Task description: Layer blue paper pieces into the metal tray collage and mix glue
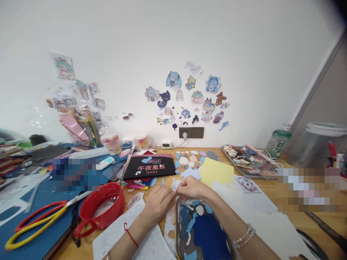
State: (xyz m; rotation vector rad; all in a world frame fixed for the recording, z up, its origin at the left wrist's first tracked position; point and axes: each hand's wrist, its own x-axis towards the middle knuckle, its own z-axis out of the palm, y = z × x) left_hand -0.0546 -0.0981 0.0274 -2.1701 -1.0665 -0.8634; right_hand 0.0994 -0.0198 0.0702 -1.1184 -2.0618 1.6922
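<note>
My left hand [160, 205], with a red cord on its wrist, is closed, its fingertips close to those of my right hand [192, 187]. The right hand is curled in a pinch. A small piece of printed paper [175, 185] shows just behind the fingertips; whether it is held or lies on the table cannot be told. Below the hands is a tray [176, 231] containing a dark blue sheet [210, 236] and light blue cut-outs. White sheets with outline drawings [119, 231] lie under the left forearm.
At left, a red cup [119, 207] stands beside scissors [40, 220] with red and yellow handles. A black card [151, 168] and a yellow sheet [218, 171] lie behind the hands. Farther right are a sticker-filled tray [248, 162], a green bottle [279, 141] and a clear tub [316, 148].
</note>
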